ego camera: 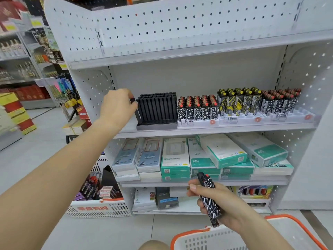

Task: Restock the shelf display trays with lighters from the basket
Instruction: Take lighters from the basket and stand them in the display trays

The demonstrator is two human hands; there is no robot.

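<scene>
Clearly midway: the left hand (118,105) pinches a black lighter (132,101) at the black tray (156,123)'s left edge; the right hand (214,201) clasps patterned lighters (209,195) above the basket (225,235); white trays (295,114) keep empty front slots.

basket (189,233) cut off below, tray labels (187,122) illegible

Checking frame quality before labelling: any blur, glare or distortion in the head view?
Head view: even, soft store lighting, no hard shadows or glare; wide-angle bowing bends the top shelf edge and the uprights; the left hand at the black lighter tray and the right hand holding patterned lighters are fairly sharp; the background aisle at left is soft, and the basket is cropped.
</scene>
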